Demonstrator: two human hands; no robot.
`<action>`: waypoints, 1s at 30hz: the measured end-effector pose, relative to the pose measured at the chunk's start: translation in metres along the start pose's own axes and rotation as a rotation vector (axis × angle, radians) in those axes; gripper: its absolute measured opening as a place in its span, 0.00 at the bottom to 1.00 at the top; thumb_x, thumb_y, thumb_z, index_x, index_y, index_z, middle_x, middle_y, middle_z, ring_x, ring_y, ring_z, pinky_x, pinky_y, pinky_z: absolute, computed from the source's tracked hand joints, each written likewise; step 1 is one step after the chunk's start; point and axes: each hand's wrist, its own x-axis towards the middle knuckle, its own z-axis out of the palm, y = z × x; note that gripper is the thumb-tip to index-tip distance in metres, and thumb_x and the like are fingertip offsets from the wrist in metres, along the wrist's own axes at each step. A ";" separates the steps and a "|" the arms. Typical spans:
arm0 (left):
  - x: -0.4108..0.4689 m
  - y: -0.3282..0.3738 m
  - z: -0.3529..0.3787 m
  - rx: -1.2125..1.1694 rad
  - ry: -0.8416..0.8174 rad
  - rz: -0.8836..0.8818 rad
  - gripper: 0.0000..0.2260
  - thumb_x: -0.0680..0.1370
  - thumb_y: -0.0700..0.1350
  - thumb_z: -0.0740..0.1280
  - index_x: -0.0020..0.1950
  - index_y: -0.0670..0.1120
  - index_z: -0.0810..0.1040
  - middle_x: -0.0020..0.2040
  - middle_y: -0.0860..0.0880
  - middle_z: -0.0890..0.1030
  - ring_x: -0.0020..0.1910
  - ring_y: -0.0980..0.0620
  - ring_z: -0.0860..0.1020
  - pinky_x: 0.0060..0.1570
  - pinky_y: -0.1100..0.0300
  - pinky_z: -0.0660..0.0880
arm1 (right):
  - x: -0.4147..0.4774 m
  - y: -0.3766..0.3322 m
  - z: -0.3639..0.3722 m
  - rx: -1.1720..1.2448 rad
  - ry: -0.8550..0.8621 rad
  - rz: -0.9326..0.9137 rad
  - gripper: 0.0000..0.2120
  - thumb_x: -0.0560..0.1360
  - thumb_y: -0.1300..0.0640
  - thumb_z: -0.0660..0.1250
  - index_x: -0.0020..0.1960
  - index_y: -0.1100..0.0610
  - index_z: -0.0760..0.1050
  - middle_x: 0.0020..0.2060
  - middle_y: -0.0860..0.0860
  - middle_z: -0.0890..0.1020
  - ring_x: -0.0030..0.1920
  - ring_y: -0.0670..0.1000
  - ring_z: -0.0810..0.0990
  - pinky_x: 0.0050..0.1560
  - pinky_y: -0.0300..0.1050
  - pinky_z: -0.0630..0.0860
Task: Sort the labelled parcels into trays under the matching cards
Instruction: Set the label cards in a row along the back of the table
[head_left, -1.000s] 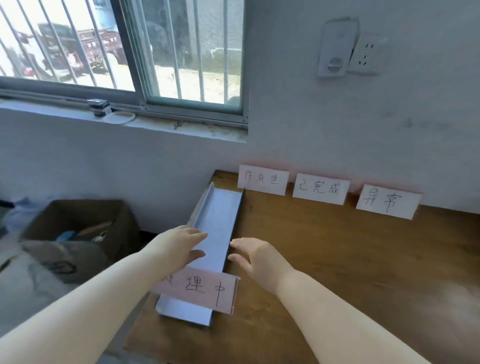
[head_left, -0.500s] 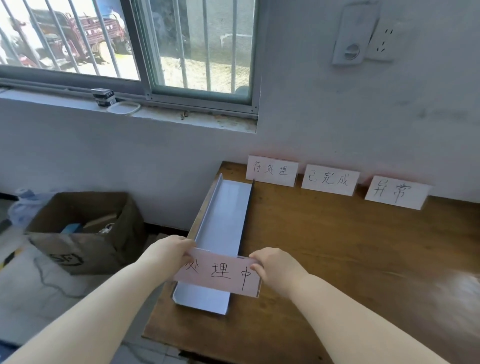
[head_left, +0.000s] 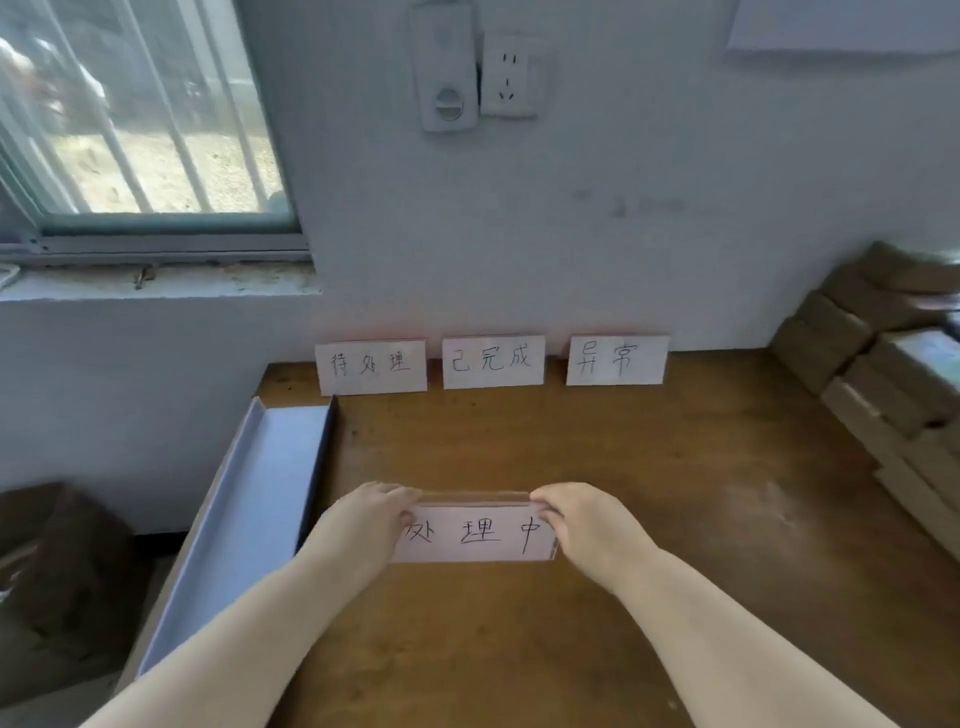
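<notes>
Left hand (head_left: 363, 519) and right hand (head_left: 587, 525) each pinch an end of the pale pink handwritten card (head_left: 478, 538), just above the brown wooden worktop (head_left: 649, 493), right of the long grey tray (head_left: 260, 493). It probably joins the three white cards (head_left: 371, 364) at the back: best carried level, then stood upright in line.

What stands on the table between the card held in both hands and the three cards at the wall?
Nothing visible. Only bare table lies between the held card, gripped by the left hand and right hand, and the wall cards. The grey tray lies to the left, the stacked parcels to the right.
</notes>
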 end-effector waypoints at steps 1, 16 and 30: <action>0.014 0.019 0.004 -0.014 0.006 0.015 0.16 0.82 0.48 0.58 0.69 0.52 0.73 0.67 0.54 0.73 0.67 0.53 0.68 0.62 0.60 0.66 | -0.001 0.021 -0.010 -0.006 0.002 0.020 0.15 0.81 0.56 0.57 0.66 0.54 0.73 0.63 0.48 0.77 0.64 0.48 0.73 0.64 0.37 0.65; 0.276 0.309 0.057 0.007 0.004 0.143 0.16 0.83 0.45 0.55 0.70 0.50 0.71 0.63 0.48 0.77 0.62 0.50 0.74 0.61 0.59 0.70 | 0.097 0.349 -0.199 -0.360 -0.085 0.174 0.14 0.78 0.59 0.61 0.63 0.52 0.72 0.52 0.51 0.79 0.50 0.52 0.78 0.46 0.43 0.76; 0.482 0.386 0.091 0.367 -0.059 0.338 0.16 0.72 0.30 0.60 0.54 0.44 0.76 0.48 0.44 0.78 0.52 0.44 0.75 0.46 0.56 0.71 | 0.223 0.502 -0.235 -0.558 -0.132 0.276 0.14 0.76 0.67 0.56 0.56 0.59 0.76 0.53 0.58 0.79 0.54 0.58 0.78 0.50 0.46 0.74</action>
